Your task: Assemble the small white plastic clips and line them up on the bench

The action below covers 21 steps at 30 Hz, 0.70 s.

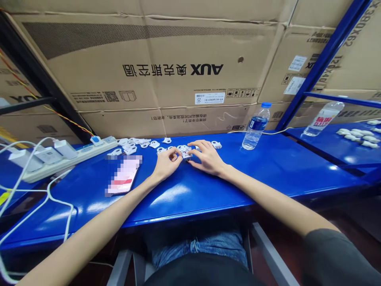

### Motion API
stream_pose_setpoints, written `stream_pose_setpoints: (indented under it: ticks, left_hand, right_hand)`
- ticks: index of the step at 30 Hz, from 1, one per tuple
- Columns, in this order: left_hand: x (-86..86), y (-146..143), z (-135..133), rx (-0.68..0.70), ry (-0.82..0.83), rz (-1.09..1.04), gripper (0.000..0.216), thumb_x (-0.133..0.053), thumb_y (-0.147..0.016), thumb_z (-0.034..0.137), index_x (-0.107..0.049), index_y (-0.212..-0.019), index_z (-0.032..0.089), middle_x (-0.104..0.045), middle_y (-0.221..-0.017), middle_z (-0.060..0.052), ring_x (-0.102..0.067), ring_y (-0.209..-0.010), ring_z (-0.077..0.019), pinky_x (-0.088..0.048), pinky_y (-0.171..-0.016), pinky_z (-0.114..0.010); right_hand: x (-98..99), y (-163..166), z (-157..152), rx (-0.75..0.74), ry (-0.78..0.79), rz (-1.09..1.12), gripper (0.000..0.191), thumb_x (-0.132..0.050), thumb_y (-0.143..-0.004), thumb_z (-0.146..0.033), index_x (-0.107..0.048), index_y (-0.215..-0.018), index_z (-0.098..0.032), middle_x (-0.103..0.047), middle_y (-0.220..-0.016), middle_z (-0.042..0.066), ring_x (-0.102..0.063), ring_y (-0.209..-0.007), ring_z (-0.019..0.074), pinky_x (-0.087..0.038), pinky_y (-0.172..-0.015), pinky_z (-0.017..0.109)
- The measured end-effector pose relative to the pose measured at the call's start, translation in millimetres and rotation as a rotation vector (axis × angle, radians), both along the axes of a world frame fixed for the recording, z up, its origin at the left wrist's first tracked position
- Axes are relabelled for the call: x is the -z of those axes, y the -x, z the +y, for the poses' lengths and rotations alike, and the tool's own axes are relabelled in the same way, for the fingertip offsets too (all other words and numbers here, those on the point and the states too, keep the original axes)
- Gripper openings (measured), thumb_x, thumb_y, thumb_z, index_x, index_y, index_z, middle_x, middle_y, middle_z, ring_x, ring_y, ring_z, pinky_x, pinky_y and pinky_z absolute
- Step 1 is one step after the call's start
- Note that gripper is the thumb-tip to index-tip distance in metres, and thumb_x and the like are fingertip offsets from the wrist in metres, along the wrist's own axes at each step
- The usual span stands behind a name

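Two bare hands [168, 162] [206, 157] close around a small white piece [186, 155]

Head view, the only one. I see the white piece at the middle of the blue table [190, 190], near its back edge, between the person's fingertips. Plastic by its look; fine detail too small to make out.

Left hand: fingers curled in, thumb and forefinger forming a ring, tips at the piece's left side. Right hand: fingers arched and parted, thumb below, tips at the right side. Cannot tell which hand grips it.

Textures: tabletop smooth, glossy, streaked with light. Behind it, creased brown cardboard [178, 43], printed upside down. Loose white pieces [131, 145], rounded, some ring-like, overlapping by the left hand. Denim trousers [208, 248] and a dark cloth sleeve [336, 254] on the person.

Counts: one phone [126, 174], flat, pinkish, left of the left hand. One long pale power strip [83, 154] bearing three blocky white chargers [65, 149] and one small blue-and-white plug [95, 140]. Two clear bottles: one blue-capped [256, 127], upright beyond the right hand; one red-lettered [324, 119], on the side table [324, 153]. Loose white pieces number more than ten; overlap defeats an exact count.
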<state>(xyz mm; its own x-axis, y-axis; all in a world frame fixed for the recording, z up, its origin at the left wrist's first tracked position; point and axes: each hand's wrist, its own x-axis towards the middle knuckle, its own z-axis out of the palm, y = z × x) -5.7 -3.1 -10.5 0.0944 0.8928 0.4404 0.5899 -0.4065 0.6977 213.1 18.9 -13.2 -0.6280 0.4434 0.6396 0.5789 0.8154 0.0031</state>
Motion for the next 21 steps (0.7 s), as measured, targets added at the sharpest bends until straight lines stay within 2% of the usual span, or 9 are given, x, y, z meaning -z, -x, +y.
stream_pose_setpoints:
  ticks: [13, 17, 21]
  left_hand:
    - [2.2, 0, 1, 0.002, -0.032, -0.078, 0.013, -0.059, -0.078, 0.029, -0.067, -0.075, 0.02, -0.046, -0.054, 0.007, -0.041, -0.053, -0.011, -0.034, -0.059, -0.025]
    - [0.8, 0, 1, 0.0, -0.032, -0.1, 0.014, -0.06, -0.078, 0.031, -0.067, -0.075, 0.02, -0.045, -0.052, 0.007, -0.04, -0.052, -0.0108, -0.034, -0.059, -0.025]
    - [1.1, 0, 2, -0.042, -0.011, -0.018, 0.014, -0.061, -0.078, 0.03, -0.069, -0.077, 0.02, -0.047, -0.052, 0.007, -0.042, -0.053, -0.0119, -0.035, -0.061, -0.026]
  right_hand:
    - [3.8, 0, 3, -0.02, -0.026, 0.011, 0.019, -0.07, -0.096, -0.031, -0.072, -0.112, -0.02, -0.065, -0.141, 0.014, -0.056, -0.129, 0.0322, -0.046, -0.111, 0.053]
    - [5.7, -3, 8, 0.019, -0.002, 0.013, 0.021, -0.071, -0.096, -0.034, -0.072, -0.114, -0.022, -0.064, -0.142, 0.013, -0.055, -0.129, 0.0324, -0.045, -0.111, 0.053]
    - [7.6, -7, 19, 0.11, 0.04, 0.037, 0.023, -0.069, -0.099, -0.036, -0.072, -0.116, -0.021, -0.063, -0.143, 0.013, -0.053, -0.13, 0.0325, -0.046, -0.108, 0.051]
